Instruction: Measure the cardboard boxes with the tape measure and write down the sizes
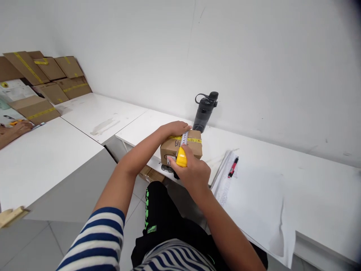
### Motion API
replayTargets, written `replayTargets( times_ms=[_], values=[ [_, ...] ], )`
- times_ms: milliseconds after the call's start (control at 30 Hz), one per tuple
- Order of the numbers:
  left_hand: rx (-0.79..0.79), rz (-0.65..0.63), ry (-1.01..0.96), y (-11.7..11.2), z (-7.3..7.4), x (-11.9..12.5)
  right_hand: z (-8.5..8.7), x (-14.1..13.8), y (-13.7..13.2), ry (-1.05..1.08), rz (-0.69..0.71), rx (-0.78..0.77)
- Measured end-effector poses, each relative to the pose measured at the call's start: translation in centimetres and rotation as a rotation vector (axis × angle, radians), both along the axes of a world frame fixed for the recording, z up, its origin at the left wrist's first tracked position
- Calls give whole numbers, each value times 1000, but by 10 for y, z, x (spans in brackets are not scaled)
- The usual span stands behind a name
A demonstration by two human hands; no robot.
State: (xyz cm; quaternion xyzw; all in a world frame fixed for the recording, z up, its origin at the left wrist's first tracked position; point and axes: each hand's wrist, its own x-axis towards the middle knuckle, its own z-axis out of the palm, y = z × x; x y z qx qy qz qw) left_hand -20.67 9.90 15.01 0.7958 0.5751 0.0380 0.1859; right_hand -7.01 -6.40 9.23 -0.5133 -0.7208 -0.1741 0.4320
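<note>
Head view: measuring is judged underway; yellow tape measure (181, 157) is gripped by right hand (194, 174), its blade pinned on cardboard box (181, 147) by left hand (175, 128); reading likely follows.

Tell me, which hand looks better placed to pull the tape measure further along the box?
Probably the right hand: it grips the yellow tape measure. The left hand pins the tape's end on the cardboard box.

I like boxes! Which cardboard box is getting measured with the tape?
The small taped box by the black bottle, under both hands; the others lie flattened against the far-left wall.
</note>
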Motion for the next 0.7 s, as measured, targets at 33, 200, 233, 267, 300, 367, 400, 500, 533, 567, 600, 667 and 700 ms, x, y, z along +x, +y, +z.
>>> replayTargets(
  times_ms=[33, 200, 233, 267, 300, 367, 400, 500, 533, 567, 600, 667, 700],
  values=[
    [16, -1, 10, -1, -1, 0, -1, -1, 3, 4, 1, 2],
    [69, 22, -51, -5, -7, -3, 0, 0, 2, -3, 36, -68],
    [94, 36, -59, -6, -8, -2, 1, 1, 1, -4, 37, -77],
    [132, 45, -70, -8, -8, -2, 2, 3, 1, -7, 37, -78],
    [182, 52, -89, -11, -8, 0, 3, 4, 2, -13, 38, -67],
    [301, 73, -176, -19, -4, 3, 7, 9, 5, -29, 48, -15],
    [359, 92, -244, -24, -1, 4, 8, 12, 8, -39, 58, 19],
    [480, 145, -401, -41, 10, 8, 8, 24, 20, -52, 90, 92],
    [514, 150, -403, -46, 13, 7, 7, 28, 24, -50, 101, 95],
    [542, 156, -387, -51, 15, 7, 6, 31, 27, -42, 117, 88],
    [561, 166, -368, -54, 16, 6, 4, 34, 30, -26, 134, 76],
    [546, 186, -346, -58, 14, 2, -1, 39, 33, 50, 176, 26],
    [508, 183, -331, -59, 11, 0, -3, 41, 34, 122, 197, -15]
  ],
)
